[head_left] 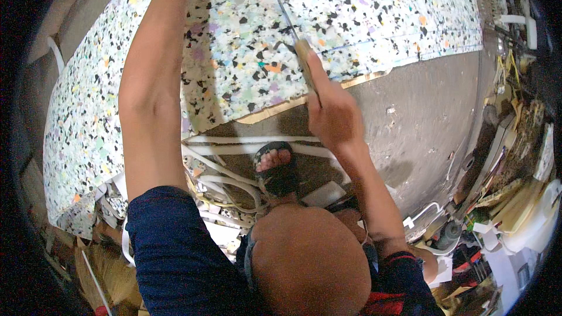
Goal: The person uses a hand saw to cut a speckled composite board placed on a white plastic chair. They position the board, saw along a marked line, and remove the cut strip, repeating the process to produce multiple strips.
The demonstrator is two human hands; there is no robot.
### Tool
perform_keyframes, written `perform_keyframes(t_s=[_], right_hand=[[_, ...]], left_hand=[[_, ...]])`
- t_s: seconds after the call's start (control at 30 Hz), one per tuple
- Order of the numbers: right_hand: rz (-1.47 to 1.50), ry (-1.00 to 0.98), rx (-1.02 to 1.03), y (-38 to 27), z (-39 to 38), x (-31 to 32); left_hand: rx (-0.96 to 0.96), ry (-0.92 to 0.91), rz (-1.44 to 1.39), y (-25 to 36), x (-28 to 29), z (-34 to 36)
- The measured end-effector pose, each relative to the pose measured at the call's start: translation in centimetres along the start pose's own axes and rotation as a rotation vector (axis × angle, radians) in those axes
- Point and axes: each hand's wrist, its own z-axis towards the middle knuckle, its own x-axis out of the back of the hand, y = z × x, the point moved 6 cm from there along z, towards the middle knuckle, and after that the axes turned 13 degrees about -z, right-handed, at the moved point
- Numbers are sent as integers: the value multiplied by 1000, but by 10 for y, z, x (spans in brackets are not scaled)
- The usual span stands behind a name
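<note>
My right hand (pixel 338 116) is closed round the light-coloured handle of a long, thin-bladed knife (pixel 303 61), its index finger stretched along the handle. The blade points up and away over a thick speckled foam sheet (pixel 363 9) of white with black and coloured flecks. Whether the blade is sunk into the foam cannot be made out. Crossing the sheet on the left, my left forearm (pixel 153 76) runs out at the top edge, so the left hand is outside the picture. A faint blue line is drawn across the foam right of the knife.
Under the foam's near edge lies a brown worn board (pixel 427 105). White tubing (pixel 234 184) curls by my sandalled foot (pixel 274 167), before my bare knee (pixel 310 257). Mixed scraps and tools (pixel 497 199) crowd the right side; a straw broom (pixel 108 269) lies lower left.
</note>
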Motion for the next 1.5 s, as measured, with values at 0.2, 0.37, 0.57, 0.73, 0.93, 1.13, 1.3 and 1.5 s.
perform_keyframes(t_s=[0.2,0.37,0.57,0.73,0.93,1.13,1.3,1.5], right_hand=[[-42,-91,-89,9,-11,-16],[52,49,5,14,-65,-1],[-50,-13,-52,10,-6,-18],[-1,-33,-58,19,-43,-24],[44,-45,-57,23,-93,-16],[20,-28,-79,24,-39,-37],[-28,-103,-123,33,-92,-39],[37,-30,-75,34,-115,-34]], left_hand=[[18,21,16,3,6,3],[50,-25,-18,4,5,2],[16,-21,14,9,15,-1],[16,1,-12,10,18,1],[32,-8,12,10,17,2],[71,-48,-4,16,23,2],[62,-38,26,15,25,1],[-66,57,54,17,26,-2]])
